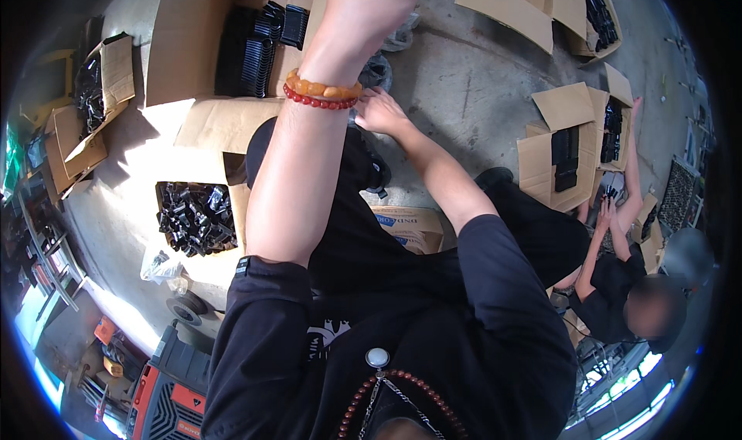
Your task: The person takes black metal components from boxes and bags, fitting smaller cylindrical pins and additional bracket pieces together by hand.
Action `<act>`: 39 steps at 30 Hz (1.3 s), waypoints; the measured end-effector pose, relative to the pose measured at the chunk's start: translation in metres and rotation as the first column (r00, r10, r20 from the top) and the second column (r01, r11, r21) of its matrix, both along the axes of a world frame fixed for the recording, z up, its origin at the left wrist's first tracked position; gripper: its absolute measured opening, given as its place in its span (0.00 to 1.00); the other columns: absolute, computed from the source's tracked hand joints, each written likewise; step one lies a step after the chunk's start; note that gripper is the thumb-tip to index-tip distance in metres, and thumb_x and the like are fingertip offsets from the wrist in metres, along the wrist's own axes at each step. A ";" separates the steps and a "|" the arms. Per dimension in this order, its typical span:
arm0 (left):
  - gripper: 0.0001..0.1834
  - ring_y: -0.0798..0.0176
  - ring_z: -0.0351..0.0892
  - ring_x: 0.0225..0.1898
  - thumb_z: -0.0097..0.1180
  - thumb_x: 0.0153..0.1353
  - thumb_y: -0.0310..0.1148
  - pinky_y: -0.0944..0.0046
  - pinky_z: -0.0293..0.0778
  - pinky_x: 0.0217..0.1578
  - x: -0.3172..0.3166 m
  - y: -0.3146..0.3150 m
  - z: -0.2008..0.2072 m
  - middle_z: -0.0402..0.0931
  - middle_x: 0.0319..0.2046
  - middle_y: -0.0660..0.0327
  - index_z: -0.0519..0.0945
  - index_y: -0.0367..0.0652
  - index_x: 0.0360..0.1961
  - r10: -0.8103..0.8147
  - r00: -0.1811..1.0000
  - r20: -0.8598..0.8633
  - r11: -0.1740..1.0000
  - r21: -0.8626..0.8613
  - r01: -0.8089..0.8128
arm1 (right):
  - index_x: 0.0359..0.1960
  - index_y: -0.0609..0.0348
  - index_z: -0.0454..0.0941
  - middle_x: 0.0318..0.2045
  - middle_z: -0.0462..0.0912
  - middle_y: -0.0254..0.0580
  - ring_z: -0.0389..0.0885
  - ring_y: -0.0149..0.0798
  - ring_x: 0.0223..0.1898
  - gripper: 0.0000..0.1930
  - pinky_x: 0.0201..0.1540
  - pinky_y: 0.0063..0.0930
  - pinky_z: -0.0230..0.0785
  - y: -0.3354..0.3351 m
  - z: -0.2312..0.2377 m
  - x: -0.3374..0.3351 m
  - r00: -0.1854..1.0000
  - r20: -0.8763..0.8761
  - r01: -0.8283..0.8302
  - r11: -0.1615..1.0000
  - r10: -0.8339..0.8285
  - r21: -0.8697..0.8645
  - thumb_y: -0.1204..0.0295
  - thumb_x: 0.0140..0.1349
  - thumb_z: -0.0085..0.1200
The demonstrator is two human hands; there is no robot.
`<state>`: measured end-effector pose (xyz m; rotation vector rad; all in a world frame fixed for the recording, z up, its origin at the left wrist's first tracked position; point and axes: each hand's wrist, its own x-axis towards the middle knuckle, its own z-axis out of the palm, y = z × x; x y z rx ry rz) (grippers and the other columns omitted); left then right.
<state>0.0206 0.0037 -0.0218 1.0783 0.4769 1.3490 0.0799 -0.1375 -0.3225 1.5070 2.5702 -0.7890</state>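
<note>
My left forearm stretches up the picture across the middle, with an orange and a red bead bracelet [323, 91] at the wrist. At the top edge my left hand [371, 3] is cut off, so its fingers are out of view. My right hand [379, 112] is just beyond my knee, its fingertips partly hidden behind the left wrist. Close to it lies a dark clear plastic bag [376, 71]; whether the fingers touch or hold it I cannot tell. Left of the left forearm stands an open carton [182, 50] with stacked black ribbed plastic parts [259, 65].
A carton of loose black parts [197, 217] stands at my left. More open cartons [568, 104] of black parts stand to the right and far right. A co-worker [610, 278] sits at the right, hands on a small part. A red-black tool case [166, 394] is at lower left.
</note>
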 end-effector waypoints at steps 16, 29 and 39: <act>0.15 0.69 0.79 0.47 0.62 0.63 0.26 0.68 0.75 0.50 -0.008 0.008 -0.007 0.80 0.45 0.58 0.73 0.37 0.48 -0.014 0.999 -0.040 0.999 -0.044 0.012 | 0.37 0.54 0.83 0.44 0.79 0.39 0.71 0.49 0.53 0.14 0.53 0.48 0.66 0.044 -0.012 0.030 0.841 0.078 0.535 0.844 -0.536 0.033 0.60 0.54 0.61; 0.14 0.71 0.78 0.45 0.64 0.62 0.28 0.71 0.75 0.47 -0.012 0.009 0.000 0.81 0.43 0.60 0.75 0.38 0.46 -0.019 0.996 -0.087 0.998 -0.056 0.014 | 0.41 0.50 0.85 0.35 0.88 0.35 0.85 0.42 0.40 0.23 0.48 0.37 0.75 0.021 -0.019 0.028 0.993 -0.101 -0.118 0.615 0.062 -0.780 0.55 0.64 0.36; 0.13 0.71 0.78 0.44 0.64 0.62 0.27 0.71 0.75 0.47 -0.014 0.005 0.004 0.80 0.43 0.60 0.75 0.38 0.46 -0.033 0.989 -0.144 0.996 -0.091 0.020 | 0.34 0.56 0.80 0.37 0.80 0.44 0.79 0.51 0.41 0.14 0.41 0.51 0.75 0.024 -0.018 0.035 0.795 -0.121 0.604 0.755 -0.595 0.256 0.59 0.65 0.49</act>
